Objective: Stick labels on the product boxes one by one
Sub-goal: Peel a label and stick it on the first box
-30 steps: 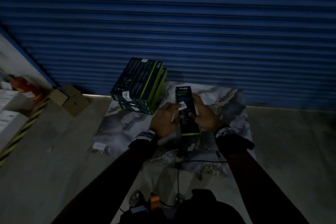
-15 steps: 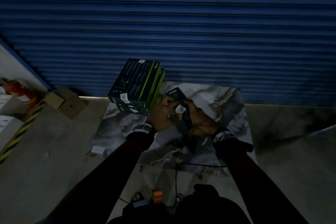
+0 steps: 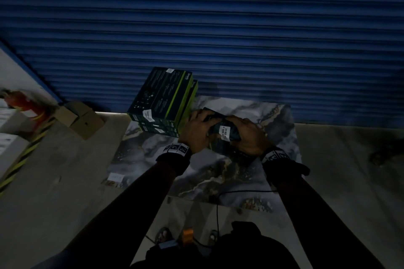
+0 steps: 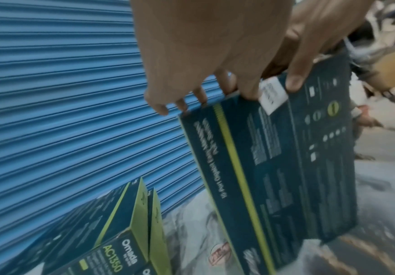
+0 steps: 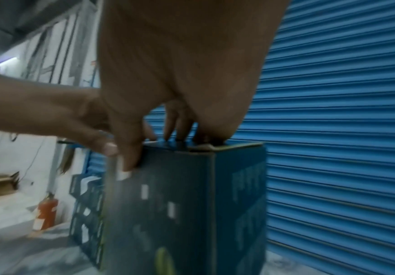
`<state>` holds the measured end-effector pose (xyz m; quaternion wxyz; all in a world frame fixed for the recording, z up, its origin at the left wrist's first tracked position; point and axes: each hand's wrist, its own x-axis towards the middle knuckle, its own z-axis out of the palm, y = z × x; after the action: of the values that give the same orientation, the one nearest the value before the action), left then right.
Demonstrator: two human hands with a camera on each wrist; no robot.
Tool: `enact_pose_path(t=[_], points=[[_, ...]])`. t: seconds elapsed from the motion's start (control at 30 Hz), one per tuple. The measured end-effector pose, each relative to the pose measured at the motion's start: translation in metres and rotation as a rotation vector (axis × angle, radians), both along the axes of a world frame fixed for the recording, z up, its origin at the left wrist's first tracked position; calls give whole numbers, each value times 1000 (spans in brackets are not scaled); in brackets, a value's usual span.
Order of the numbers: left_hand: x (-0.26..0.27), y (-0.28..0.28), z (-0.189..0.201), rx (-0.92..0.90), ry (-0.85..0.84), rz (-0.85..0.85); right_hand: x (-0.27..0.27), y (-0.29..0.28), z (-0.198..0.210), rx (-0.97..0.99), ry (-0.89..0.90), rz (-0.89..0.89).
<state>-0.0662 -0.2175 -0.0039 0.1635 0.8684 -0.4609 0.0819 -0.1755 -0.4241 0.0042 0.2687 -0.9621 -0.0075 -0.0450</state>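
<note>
I hold a dark product box with a green stripe upright over the marble-patterned mat. My left hand grips its top edge from the left, and my right hand grips it from the right. A white label sits on the box near the top. In the left wrist view my left hand has its thumb beside the label on the box. In the right wrist view my right hand has its thumb on the label at the corner of the box.
A stack of similar boxes with white labels stands just left of my hands, against the blue roller shutter. A brown carton, a red extinguisher and white boxes are at the far left. A black cable crosses the mat's near edge.
Both hands have lifted and turned the box and carried it left and away, toward the stack. The labelled end now faces up under my thumbs.
</note>
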Motion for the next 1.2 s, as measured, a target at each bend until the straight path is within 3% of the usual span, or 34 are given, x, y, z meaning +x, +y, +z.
enact_pose_path(t=[0.23, 0.4, 0.57, 0.77, 1.2], points=[[-1, 10, -6, -42, -82, -81, 10, -23, 0, 254, 146, 170], [-3, 10, -3, -4, -33, -29, 24, -18, 1, 126, 116, 179], [-5, 2, 4, 19, 6, 10, 20, -17, -9, -43, -112, 102], [-7, 3, 4, -43, 7, -35, 9, -9, -17, 50, -279, 22], [-9, -1, 9, -194, 25, -92, 16, 6, -11, 31, -176, -121]])
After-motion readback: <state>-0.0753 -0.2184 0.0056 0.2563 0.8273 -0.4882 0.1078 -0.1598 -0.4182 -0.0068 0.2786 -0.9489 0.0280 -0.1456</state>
